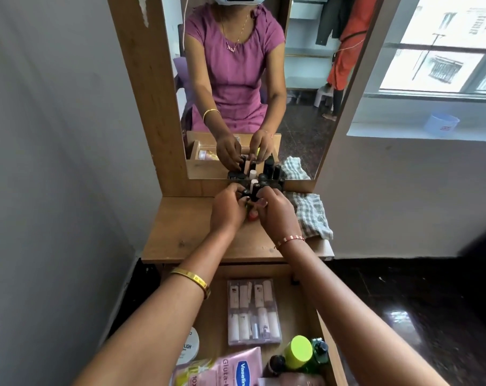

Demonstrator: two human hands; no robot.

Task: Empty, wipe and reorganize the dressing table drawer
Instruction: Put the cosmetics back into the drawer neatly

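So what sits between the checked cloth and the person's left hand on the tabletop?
In the head view, the right hand and the rack of lipsticks lie between the checked cloth and the left hand. Both hands grip lipsticks there.

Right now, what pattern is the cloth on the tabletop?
Grey-and-white checked cloth, clearest in the head view.

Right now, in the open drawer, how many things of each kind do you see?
Clear cosmetics case: 1
White jar: 1
Pink tube: 1
Bottles: 3
Total: 6. The picture's bottom edge may hide more.
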